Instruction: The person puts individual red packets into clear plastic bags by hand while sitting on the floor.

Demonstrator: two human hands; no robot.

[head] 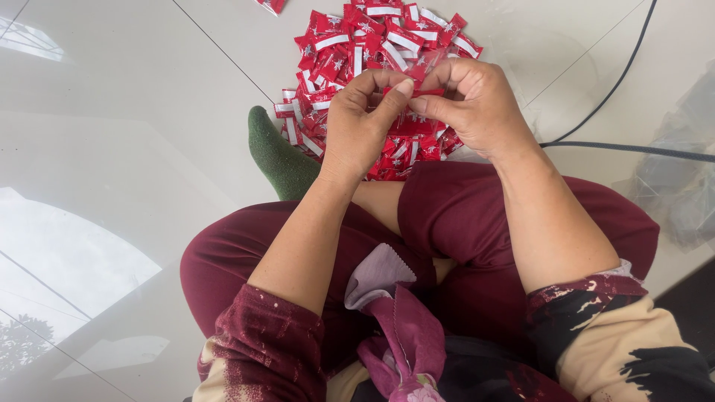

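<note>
1. The left hand [363, 119] and the right hand [468, 108] meet over the floor, fingertips nearly touching, and both pinch one small red packet [426, 92] between thumb and forefinger.
2. The packet sits between the two hands, held above the pile and mostly hidden by the fingers; only a thin red strip of it shows.
3. Straight below and beyond the hands lies a heap of red and white packets [357, 45] spread on the pale tiled floor [119, 112].
4. A foot in a green sock [277, 156] rests against the near left edge of the heap.
5. The person sits cross-legged in dark red trousers [462, 216], forearms bare.
6. A black cable [618, 82] runs across the floor to the right, and crumpled clear plastic [681, 179] lies at the far right.
</note>
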